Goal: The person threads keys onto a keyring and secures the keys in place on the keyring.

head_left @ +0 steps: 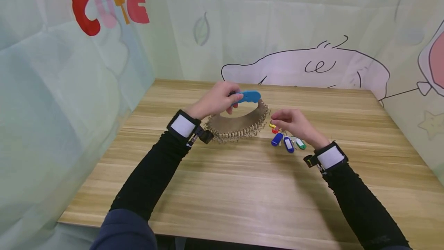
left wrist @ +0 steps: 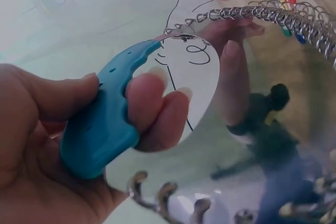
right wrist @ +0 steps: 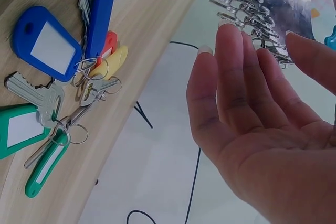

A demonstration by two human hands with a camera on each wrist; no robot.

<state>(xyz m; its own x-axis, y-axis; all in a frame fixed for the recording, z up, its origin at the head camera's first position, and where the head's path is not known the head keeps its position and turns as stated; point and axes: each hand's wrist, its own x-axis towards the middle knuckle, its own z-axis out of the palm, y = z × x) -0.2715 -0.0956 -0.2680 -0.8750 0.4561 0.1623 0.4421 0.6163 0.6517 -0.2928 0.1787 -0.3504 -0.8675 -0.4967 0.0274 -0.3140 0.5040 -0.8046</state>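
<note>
My left hand (head_left: 218, 99) grips the blue handle (left wrist: 100, 114) of a large metal key hoop (head_left: 239, 124), its thumb on one side and fingers curled round the other. Many small wire hooks (right wrist: 241, 3) line the hoop's outer edge. The hoop is held up over the table, tilted so its shiny inner wall shows. To its right, my right hand (head_left: 295, 122) has loosely bent fingers and holds nothing. In the right wrist view its fingertips are right at the hooks. Below it lie several keys (right wrist: 37, 95) with coloured tags, including blue tags (head_left: 288, 144) and a green tag (head_left: 300, 144).
A yellow tag (right wrist: 113, 62) and a red tag (right wrist: 107, 45) lie partly overlapped among the keys. The wooden table (head_left: 222, 188) runs back to a printed cloth backdrop (head_left: 277, 22), which also hangs along the left and right sides.
</note>
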